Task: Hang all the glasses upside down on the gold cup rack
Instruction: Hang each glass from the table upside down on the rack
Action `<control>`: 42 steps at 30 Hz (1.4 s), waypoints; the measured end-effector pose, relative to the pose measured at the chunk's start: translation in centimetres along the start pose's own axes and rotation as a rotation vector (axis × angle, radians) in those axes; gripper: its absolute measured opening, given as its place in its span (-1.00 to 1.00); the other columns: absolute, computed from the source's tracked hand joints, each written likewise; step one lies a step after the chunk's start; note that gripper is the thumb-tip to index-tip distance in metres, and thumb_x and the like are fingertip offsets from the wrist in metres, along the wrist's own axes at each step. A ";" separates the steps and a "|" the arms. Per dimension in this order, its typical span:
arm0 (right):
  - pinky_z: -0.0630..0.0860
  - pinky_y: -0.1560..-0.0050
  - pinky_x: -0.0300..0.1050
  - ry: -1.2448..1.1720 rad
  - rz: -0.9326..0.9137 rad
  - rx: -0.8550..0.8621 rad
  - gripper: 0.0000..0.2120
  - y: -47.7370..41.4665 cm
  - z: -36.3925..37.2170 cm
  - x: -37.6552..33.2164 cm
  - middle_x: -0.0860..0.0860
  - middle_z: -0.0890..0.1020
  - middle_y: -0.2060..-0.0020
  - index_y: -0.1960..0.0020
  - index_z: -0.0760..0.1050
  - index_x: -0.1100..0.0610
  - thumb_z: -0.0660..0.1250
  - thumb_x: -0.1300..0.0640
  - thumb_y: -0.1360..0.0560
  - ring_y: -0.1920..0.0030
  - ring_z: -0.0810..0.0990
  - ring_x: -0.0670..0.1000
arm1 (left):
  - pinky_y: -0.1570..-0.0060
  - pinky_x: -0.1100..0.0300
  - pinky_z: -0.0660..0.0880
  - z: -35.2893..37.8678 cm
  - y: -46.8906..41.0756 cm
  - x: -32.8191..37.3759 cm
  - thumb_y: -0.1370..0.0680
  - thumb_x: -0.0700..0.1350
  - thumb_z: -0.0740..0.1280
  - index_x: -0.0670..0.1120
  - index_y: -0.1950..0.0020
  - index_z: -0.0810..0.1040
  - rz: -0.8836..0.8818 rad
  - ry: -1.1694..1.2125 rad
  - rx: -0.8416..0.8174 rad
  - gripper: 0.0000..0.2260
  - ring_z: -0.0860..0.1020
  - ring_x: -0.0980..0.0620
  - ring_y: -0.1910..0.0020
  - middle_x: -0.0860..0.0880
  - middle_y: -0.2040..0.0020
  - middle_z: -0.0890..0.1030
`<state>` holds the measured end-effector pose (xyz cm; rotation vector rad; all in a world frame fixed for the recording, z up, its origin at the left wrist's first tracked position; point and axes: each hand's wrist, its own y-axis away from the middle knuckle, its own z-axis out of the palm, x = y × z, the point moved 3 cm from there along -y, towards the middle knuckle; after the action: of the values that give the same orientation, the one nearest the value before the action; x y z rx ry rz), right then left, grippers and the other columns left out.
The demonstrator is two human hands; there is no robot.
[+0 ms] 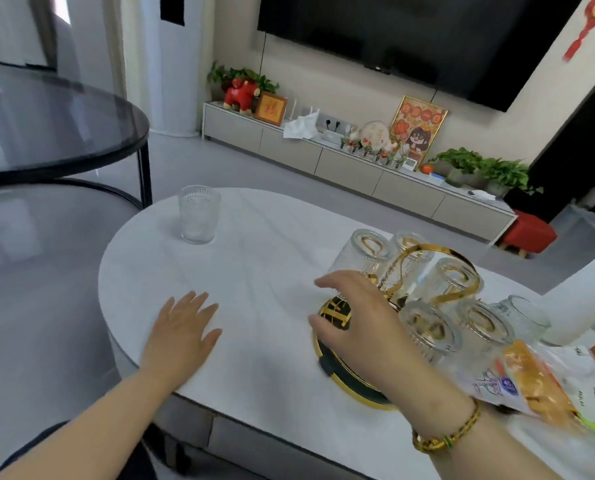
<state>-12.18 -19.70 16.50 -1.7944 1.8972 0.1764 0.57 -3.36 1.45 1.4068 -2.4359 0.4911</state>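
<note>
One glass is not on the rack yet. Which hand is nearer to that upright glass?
Left. The left hand lies flat on the table, below the upright glass in the picture. The right hand is far off to the right, over the gold cup rack.

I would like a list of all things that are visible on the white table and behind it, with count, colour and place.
upright glass: 1, clear, far left of white table
hung glasses: about 6, clear, on rack
gold cup rack: 1, gold and black, table right
snack packets: several, orange and white, right edge
round glass table: 1, dark, left
TV: 1, black, wall
left hand: flat on table
right hand: over rack
</note>
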 end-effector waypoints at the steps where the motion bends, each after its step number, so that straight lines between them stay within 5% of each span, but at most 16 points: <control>1: 0.10 0.04 -0.60 -0.048 0.030 -0.035 -0.63 -1.0 1.6 0.2 -0.13 0.40 -0.11 -0.20 0.36 0.02 0.30 0.08 -0.41 -0.08 0.26 -0.24 | -0.46 0.10 -0.19 -0.3 -0.3 -1.4 -0.59 0.04 0.07 -0.05 -0.43 0.14 -0.061 -0.007 -0.002 -0.57 0.01 0.01 -0.50 -0.05 -0.52 0.10; 7: 0.24 -0.03 -0.28 -0.281 0.247 -0.205 -0.51 -8.6 11.1 1.7 0.05 0.40 -0.26 -0.28 0.25 0.09 0.32 0.10 -0.40 -0.21 0.35 -0.02 | -0.46 0.06 -0.10 -0.8 -1.6 -5.4 -0.57 0.06 0.13 -0.08 -0.41 0.19 -0.197 0.019 0.018 -0.55 0.07 -0.02 -0.49 -0.06 -0.50 0.17; 14: 0.28 -0.27 -0.08 -0.499 0.355 -0.161 -0.20 -17.4 19.2 1.9 0.11 0.25 -0.37 -0.38 0.05 0.12 0.43 0.04 -0.30 -0.35 0.25 0.08 | -0.46 0.07 -0.05 -0.7 -1.7 -5.7 -0.49 0.14 0.08 -0.11 -0.34 0.34 -0.196 0.054 0.047 -0.50 0.15 -0.03 -0.47 -0.07 -0.45 0.29; 18: 0.21 -0.32 -0.04 -0.528 0.353 -0.083 0.00 -21.9 21.6 2.5 0.09 0.17 -0.43 -0.42 -0.13 0.12 0.48 0.03 -0.24 -0.40 0.17 0.09 | -0.34 -0.09 0.22 -1.1 -1.6 -5.3 -0.40 0.13 0.08 -0.19 -0.15 0.52 -0.190 0.006 0.054 -0.47 0.41 -0.17 -0.32 -0.17 -0.27 0.53; 21: 0.28 -0.32 0.02 -0.451 0.329 -0.061 0.09 -24.6 22.9 2.2 0.09 0.31 -0.37 -0.42 -0.21 0.09 0.50 0.00 -0.19 -0.33 0.31 0.12 | -0.24 -0.13 0.38 -1.3 -1.7 -5.2 -0.39 0.09 0.05 -0.19 -0.03 0.58 -0.187 -0.056 0.023 -0.52 0.54 -0.20 -0.18 -0.17 -0.13 0.62; 26: 0.25 -0.30 0.16 -0.402 0.321 0.055 -0.12 -26.9 24.3 1.5 0.09 0.47 -0.19 -0.36 0.01 0.16 0.45 -0.02 -0.23 -0.20 0.41 0.14 | -0.21 0.09 0.11 -1.2 -1.9 -5.6 -0.39 0.09 0.06 -0.15 0.00 0.59 -0.209 -0.074 0.018 -0.55 0.56 -0.17 -0.16 -0.13 -0.11 0.64; 30: 0.42 -0.12 -0.01 -0.491 0.306 0.026 -0.27 -26.2 23.9 1.7 0.02 0.42 0.01 -0.22 0.13 0.20 0.46 0.02 -0.24 -0.09 0.45 0.12 | -0.26 0.13 0.12 -1.0 -1.8 -5.7 -0.39 0.10 0.05 -0.15 -0.03 0.58 -0.188 -0.052 0.029 -0.52 0.53 -0.17 -0.20 -0.13 -0.14 0.62; 35: 0.35 0.25 -0.40 -0.757 0.317 0.068 -0.33 -21.8 20.4 1.2 -0.16 0.38 0.09 -0.20 0.12 0.09 0.45 0.15 -0.25 0.09 0.44 -0.15 | -0.43 0.15 -0.13 -0.3 -1.7 -6.2 -0.50 0.16 0.04 -0.07 -0.33 0.34 -0.205 0.027 0.074 -0.51 0.11 0.02 -0.48 -0.01 -0.46 0.26; 42: 0.38 0.30 -0.41 -0.794 0.266 0.176 -0.28 -12.6 9.9 -0.6 -0.30 0.32 0.13 -0.21 0.05 -0.10 0.44 0.15 -0.25 0.14 0.42 -0.26 | -0.46 0.09 -0.16 -0.5 -1.4 -5.6 -0.58 0.06 0.08 -0.04 -0.41 0.17 -0.215 0.019 -0.017 -0.57 0.00 0.02 -0.50 -0.01 -0.51 0.12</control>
<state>2.71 -16.26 11.45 -1.0990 1.4842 0.6803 4.56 0.58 -0.16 1.6252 -2.2337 0.4296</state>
